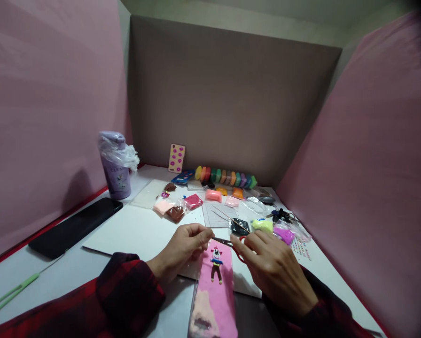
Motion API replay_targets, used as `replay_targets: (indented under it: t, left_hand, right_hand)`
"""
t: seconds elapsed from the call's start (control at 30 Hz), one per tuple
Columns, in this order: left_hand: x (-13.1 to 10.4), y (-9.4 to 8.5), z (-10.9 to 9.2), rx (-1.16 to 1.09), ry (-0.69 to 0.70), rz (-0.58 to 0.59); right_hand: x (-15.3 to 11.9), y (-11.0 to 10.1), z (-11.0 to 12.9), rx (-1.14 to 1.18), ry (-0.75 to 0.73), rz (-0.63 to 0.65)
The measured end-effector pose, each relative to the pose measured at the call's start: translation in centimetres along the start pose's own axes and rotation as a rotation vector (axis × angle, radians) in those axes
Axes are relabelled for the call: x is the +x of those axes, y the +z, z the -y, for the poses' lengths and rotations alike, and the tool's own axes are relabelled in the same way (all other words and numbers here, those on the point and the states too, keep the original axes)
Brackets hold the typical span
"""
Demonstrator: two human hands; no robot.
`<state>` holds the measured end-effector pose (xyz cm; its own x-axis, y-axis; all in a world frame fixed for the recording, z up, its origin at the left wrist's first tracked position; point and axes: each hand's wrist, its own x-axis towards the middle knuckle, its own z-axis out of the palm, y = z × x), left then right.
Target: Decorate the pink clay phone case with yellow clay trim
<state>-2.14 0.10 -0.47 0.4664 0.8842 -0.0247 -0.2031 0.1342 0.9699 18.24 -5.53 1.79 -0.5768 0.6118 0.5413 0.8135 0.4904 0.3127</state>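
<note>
Red-handled scissors (241, 249) are held in my right hand (272, 263), their dark blades pointing left. My left hand (182, 246) is closed in a pinch at the blade tips; whatever it pinches is too small to make out. Just below both hands, a phone case (228, 286) covered in pink and pale peach clay lies lengthwise toward me. On its upper part is a small clay figure (216, 265) with a white and black face, blue top, brown legs and yellow feet. The case's lower end shows a camera opening.
Behind the hands lie packets of coloured clay, such as a black packet (239, 226) and a yellow one (262, 225). A row of clay tubs (226, 176) stands farther back. At left are a purple bottle (117, 173), a black phone (76, 227) and a green-handled tool (16, 292).
</note>
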Motion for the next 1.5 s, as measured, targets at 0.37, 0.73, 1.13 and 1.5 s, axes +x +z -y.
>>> replay_targets:
  t: [0.37, 0.73, 1.13, 1.5]
  left_hand:
    - [0.6, -1.4, 0.0, -0.148, -0.103, -0.114]
    - [1.3, -1.8, 0.1, -0.290, -0.075, -0.115]
    - [1.1, -1.9, -0.2, -0.259, -0.063, -0.086]
    - [1.1, -1.8, -0.1, -0.267, -0.109, -0.029]
  right_hand:
    - [-1.7, 0.1, -2.7, -0.102, 0.225, 0.195]
    - [-3.9, -0.6, -6.1, -0.130, 0.501, 0.520]
    - [-4.4, -0.2, -6.7, -0.172, 0.469, 0.550]
    - [0.6, 1.6, -0.8, 0.381, 0.433, 0.289]
